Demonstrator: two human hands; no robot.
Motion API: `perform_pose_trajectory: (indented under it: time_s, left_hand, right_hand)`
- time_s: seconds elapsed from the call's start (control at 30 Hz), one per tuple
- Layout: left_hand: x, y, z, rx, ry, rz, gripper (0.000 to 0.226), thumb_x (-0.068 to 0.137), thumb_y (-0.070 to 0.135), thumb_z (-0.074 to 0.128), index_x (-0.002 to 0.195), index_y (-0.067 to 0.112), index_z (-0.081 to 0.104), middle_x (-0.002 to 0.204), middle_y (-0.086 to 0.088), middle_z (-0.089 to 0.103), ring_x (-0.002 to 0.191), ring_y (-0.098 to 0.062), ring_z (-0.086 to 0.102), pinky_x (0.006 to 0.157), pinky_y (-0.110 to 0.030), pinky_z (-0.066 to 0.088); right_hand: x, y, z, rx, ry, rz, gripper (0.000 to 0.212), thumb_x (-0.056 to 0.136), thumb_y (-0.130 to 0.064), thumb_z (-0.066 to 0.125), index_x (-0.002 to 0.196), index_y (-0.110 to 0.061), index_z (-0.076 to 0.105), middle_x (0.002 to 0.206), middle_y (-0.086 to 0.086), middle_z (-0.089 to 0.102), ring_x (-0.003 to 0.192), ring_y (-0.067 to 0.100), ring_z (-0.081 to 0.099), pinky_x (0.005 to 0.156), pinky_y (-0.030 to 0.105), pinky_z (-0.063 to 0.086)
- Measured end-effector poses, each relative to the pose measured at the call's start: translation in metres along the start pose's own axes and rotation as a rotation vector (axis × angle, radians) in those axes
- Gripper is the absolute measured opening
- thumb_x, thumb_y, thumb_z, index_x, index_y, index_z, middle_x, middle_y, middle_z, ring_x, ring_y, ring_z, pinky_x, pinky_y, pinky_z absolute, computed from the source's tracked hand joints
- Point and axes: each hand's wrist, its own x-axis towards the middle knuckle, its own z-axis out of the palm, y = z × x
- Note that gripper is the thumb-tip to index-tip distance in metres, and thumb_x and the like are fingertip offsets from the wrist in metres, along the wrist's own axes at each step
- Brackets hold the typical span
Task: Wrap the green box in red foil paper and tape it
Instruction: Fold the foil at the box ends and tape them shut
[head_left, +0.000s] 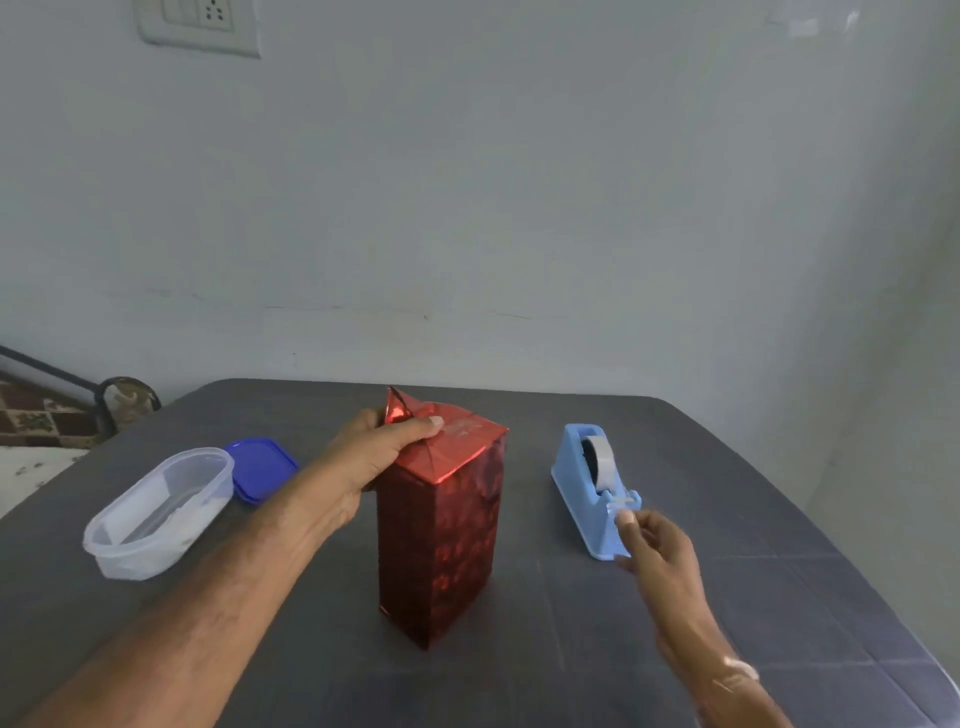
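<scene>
The left hand grips the top end of the box. Its fingers curl round the far upper edge, and the thumb presses flat on the folded red foil paper that covers the top. Just behind the thumb, one pointed flap of foil stands up loose and is not yet laid down.

The box stands upright on its small end near the middle of the worktop. Its long axis is vertical and one corner edge points toward the person. No green shows, because the foil covers every visible face.

The right hand is on the other side of the box, apart from it, with curled fingers. Its thumb and forefinger are drawn together at the cutter end of the light blue tape dispenser. Whether a strip from the tape roll is already between them is too small to tell.

The dispenser's long axis runs away from the person, with the cutter at the near end, so the right hand is clearly the nearer one for drawing tape. The open fold lies up and to the left of that hand, so a strip would have to travel across to the box top beside the left thumb.

To the left of the box, a clear plastic container rests with a blue lid just beyond it.
</scene>
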Motion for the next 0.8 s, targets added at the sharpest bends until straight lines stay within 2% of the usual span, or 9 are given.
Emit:
perform_pose_trajectory:
  time_s: [0.1, 0.17, 0.23, 0.3, 0.4, 0.53, 0.67, 0.73, 0.8]
  left_hand:
    - [-0.002, -0.001, 0.0, -0.054, 0.008, 0.008, 0.027, 0.084, 0.029, 0.082, 0.098, 0.021, 0.06, 0.094, -0.002, 0.073, 0.08, -0.013, 0.068, 0.065, -0.025, 0.048]
    - [-0.002, -0.003, 0.001, -0.063, 0.009, 0.016, 0.025, 0.084, 0.03, 0.082, 0.097, 0.021, 0.063, 0.094, -0.002, 0.074, 0.081, -0.013, 0.068, 0.067, -0.025, 0.048]
    - [-0.001, -0.003, 0.0, -0.063, 0.003, 0.008, 0.026, 0.083, 0.03, 0.083, 0.101, 0.018, 0.069, 0.09, -0.001, 0.076, 0.078, -0.012, 0.07, 0.066, -0.024, 0.05]
    - [0.0, -0.003, 0.0, -0.079, 0.002, -0.014, 0.027, 0.081, 0.03, 0.083, 0.103, 0.018, 0.072, 0.086, 0.0, 0.078, 0.072, -0.01, 0.071, 0.062, -0.023, 0.05]
    - [-0.001, -0.002, -0.002, -0.11, -0.004, -0.039, 0.027, 0.081, 0.028, 0.083, 0.104, 0.017, 0.073, 0.082, 0.0, 0.078, 0.063, -0.008, 0.072, 0.052, -0.019, 0.05]
    - [-0.006, 0.0, -0.001, -0.139, -0.015, -0.035, 0.015, 0.083, 0.027, 0.082, 0.093, 0.018, 0.074, 0.072, 0.003, 0.077, 0.055, -0.005, 0.07, 0.046, -0.014, 0.048]
    - [-0.007, 0.001, -0.002, -0.14, -0.016, -0.045, 0.016, 0.086, 0.028, 0.079, 0.097, 0.019, 0.073, 0.082, 0.0, 0.077, 0.063, -0.008, 0.069, 0.048, -0.016, 0.048]
    - [-0.007, 0.001, -0.002, -0.153, -0.016, -0.055, 0.021, 0.086, 0.026, 0.078, 0.103, 0.016, 0.073, 0.086, -0.003, 0.078, 0.064, -0.009, 0.07, 0.046, -0.015, 0.048]
    - [-0.008, 0.002, -0.002, -0.184, -0.021, -0.056, 0.019, 0.087, 0.021, 0.077, 0.103, 0.012, 0.074, 0.079, -0.003, 0.077, 0.056, -0.008, 0.07, 0.042, -0.014, 0.047]
  right_hand:
    - [-0.01, -0.085, 0.006, -0.093, -0.369, -0.204, 0.027, 0.102, -0.038, 0.058, 0.099, -0.015, 0.071, 0.109, 0.004, 0.069, 0.1, 0.019, 0.069, 0.08, 0.018, 0.054]
    - [-0.008, -0.137, 0.016, -0.252, -0.536, -0.362, 0.025, 0.103, -0.037, 0.055, 0.098, -0.016, 0.069, 0.108, 0.007, 0.067, 0.1, 0.023, 0.066, 0.074, 0.014, 0.049]
    - [-0.002, -0.175, 0.032, -0.398, -0.698, -0.484, 0.022, 0.105, -0.033, 0.055, 0.098, -0.016, 0.066, 0.107, 0.009, 0.063, 0.1, 0.026, 0.064, 0.079, 0.024, 0.053]
    - [0.007, -0.199, 0.053, -0.573, -0.833, -0.561, 0.021, 0.105, -0.034, 0.054, 0.098, -0.019, 0.067, 0.105, 0.006, 0.064, 0.101, 0.025, 0.062, 0.093, 0.039, 0.051]
    - [0.014, -0.217, 0.083, -0.811, -1.0, -0.569, 0.03, 0.106, -0.039, 0.051, 0.099, -0.013, 0.065, 0.095, 0.004, 0.06, 0.088, 0.018, 0.056, 0.086, 0.038, 0.05]
    - [0.018, -0.229, 0.104, -1.001, -1.077, -0.534, 0.038, 0.106, -0.041, 0.05, 0.099, -0.006, 0.063, 0.089, 0.002, 0.055, 0.077, 0.01, 0.051, 0.072, 0.021, 0.044]
    - [0.02, -0.231, 0.117, -1.091, -1.139, -0.467, 0.048, 0.105, -0.045, 0.049, 0.115, -0.002, 0.067, 0.101, 0.016, 0.062, 0.087, 0.016, 0.057, 0.086, 0.037, 0.055]
    - [0.023, -0.232, 0.122, -1.111, -1.143, -0.48, 0.046, 0.105, -0.045, 0.049, 0.111, -0.004, 0.068, 0.094, 0.01, 0.061, 0.086, 0.016, 0.057, 0.085, 0.039, 0.055]
    - [0.02, -0.236, 0.125, -1.143, -1.141, -0.474, 0.039, 0.106, -0.043, 0.05, 0.103, -0.009, 0.068, 0.085, -0.001, 0.055, 0.081, 0.014, 0.054, 0.077, 0.031, 0.051]
